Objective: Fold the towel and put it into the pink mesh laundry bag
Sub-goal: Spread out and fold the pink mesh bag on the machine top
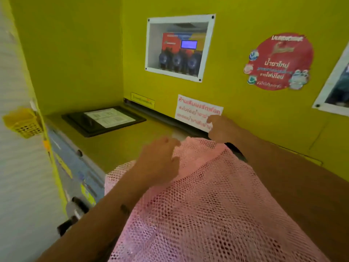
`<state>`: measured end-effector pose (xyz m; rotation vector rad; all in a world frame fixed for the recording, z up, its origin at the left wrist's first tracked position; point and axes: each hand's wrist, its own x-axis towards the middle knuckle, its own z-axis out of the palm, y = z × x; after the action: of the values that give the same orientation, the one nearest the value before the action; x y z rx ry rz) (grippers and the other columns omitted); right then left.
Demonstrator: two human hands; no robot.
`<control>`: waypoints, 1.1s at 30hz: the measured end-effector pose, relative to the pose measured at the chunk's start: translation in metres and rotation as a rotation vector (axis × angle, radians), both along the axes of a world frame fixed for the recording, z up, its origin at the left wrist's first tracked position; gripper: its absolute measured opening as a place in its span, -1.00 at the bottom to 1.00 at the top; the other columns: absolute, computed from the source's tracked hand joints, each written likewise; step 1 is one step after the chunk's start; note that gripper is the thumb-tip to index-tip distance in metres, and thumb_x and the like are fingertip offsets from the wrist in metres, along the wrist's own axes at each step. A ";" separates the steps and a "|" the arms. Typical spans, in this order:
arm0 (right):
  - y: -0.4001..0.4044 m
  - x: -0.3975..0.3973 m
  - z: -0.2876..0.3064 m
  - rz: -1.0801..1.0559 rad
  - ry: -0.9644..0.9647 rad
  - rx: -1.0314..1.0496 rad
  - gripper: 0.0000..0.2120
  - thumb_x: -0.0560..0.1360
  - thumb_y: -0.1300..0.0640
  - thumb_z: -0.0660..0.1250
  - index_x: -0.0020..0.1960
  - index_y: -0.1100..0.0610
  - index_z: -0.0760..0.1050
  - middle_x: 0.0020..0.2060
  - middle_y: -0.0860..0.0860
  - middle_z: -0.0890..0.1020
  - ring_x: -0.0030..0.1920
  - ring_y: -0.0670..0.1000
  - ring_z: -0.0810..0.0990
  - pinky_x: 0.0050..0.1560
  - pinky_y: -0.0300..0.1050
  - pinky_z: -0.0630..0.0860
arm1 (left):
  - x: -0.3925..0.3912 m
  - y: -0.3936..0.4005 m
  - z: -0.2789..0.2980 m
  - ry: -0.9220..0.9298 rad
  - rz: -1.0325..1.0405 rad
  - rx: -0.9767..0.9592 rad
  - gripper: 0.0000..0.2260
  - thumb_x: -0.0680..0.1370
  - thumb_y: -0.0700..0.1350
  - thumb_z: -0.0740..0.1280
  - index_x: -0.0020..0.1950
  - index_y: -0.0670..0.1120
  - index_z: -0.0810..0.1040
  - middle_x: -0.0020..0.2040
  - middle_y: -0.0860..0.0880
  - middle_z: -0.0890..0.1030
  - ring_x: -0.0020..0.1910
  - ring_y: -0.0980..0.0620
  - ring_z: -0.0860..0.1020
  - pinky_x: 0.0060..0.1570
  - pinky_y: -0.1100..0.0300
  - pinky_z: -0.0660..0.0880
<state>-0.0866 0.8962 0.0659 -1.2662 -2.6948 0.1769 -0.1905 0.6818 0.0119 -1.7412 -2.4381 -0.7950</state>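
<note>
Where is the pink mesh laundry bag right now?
In the head view the pink mesh laundry bag lies low and centre on the yellow machine top, with the left hand and right hand at its far edge.
</note>
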 end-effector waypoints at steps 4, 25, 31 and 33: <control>-0.013 0.033 -0.006 0.004 -0.358 -0.058 -0.62 0.54 0.12 0.26 0.32 0.21 0.48 0.29 0.17 0.52 0.22 0.15 0.52 0.23 0.03 0.53 | 0.009 0.021 -0.031 0.027 -0.127 -0.437 -0.43 0.57 0.31 0.04 0.57 0.20 0.08 0.62 -0.02 0.04 0.58 -0.08 -0.02 0.50 -0.26 -0.12; -0.113 0.343 -0.004 -0.197 -0.398 -0.190 -0.56 0.58 0.10 0.22 0.45 -0.03 0.34 0.27 -0.06 0.46 0.09 -0.11 0.35 0.14 -0.15 0.35 | 0.158 0.020 -0.005 -0.081 -0.520 -0.093 -0.75 0.56 0.02 0.32 0.23 0.16 0.53 0.13 0.13 0.58 0.09 0.12 0.52 0.21 -0.01 0.48; -0.112 0.388 -0.006 -0.066 -0.244 -0.172 -0.67 0.56 0.13 0.31 0.31 -0.02 0.47 0.11 -0.10 0.52 0.08 -0.08 0.49 0.10 -0.15 0.43 | 0.258 -0.006 0.004 -0.150 -0.687 -0.129 -0.93 0.53 0.04 0.35 -0.15 0.12 0.55 -0.18 0.14 0.57 -0.18 0.14 0.53 -0.13 0.11 0.57; -0.113 0.394 -0.011 -0.004 -0.268 -0.191 -0.66 0.53 0.11 0.35 0.29 -0.06 0.48 0.07 -0.14 0.52 0.10 -0.09 0.51 0.10 -0.14 0.46 | 0.275 -0.014 0.002 -0.166 -0.710 -0.201 -0.94 0.54 0.08 0.35 -0.11 0.14 0.55 -0.16 0.14 0.57 -0.17 0.14 0.53 -0.17 0.17 0.53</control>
<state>0.3075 0.7831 0.0550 -1.4409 -2.9608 0.2894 0.0849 0.6676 0.0144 -2.7805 -2.0186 -0.7660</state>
